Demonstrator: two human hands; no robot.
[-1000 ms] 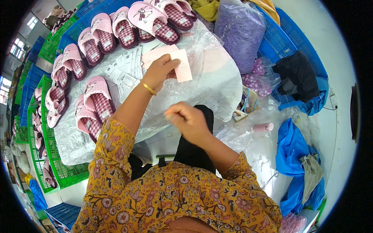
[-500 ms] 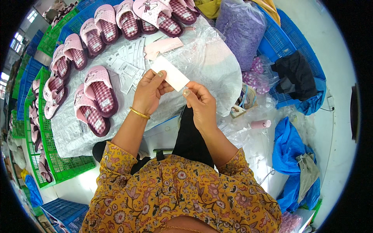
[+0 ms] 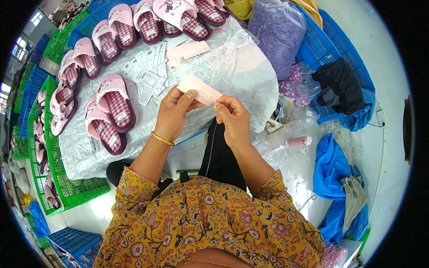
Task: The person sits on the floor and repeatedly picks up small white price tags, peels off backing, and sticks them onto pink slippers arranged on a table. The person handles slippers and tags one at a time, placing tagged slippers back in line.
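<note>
A: What's different from a second ago?

B: The right hand (image 3: pixel 233 117). Back then it was blurred and apart from the pink card (image 3: pixel 199 89); now it has joined the left hand (image 3: pixel 175 109), and the card is between them.

A: Where's that, going by the loose pair of slippers (image 3: pixel 117 107)?

B: To the right of the pair, held up in front of the person, toward the near edge of the tabletop (image 3: pixel 250 85).

A: And the grips?

B: The left fingers and thumb are closed on the end nearer the pair. The right thumb and fingers pinch the end farther from it. A thin thread (image 3: pixel 212 145) hangs below the right hand; I can't tell whether it's fixed to the card.

A: Has the card itself changed?

B: Half a second ago its face looked plain white. Now it shows pink with pale lettering. Turned over, or just tilted out of glare? I can't tell.

A: What do you make of it?

B: I'd say the card has both hands' full attention, and the pair waits untouched, with paper slips (image 3: pixel 149 71) to its right and a row of slippers (image 3: pixel 122 33) curving around its far and left sides.
</note>
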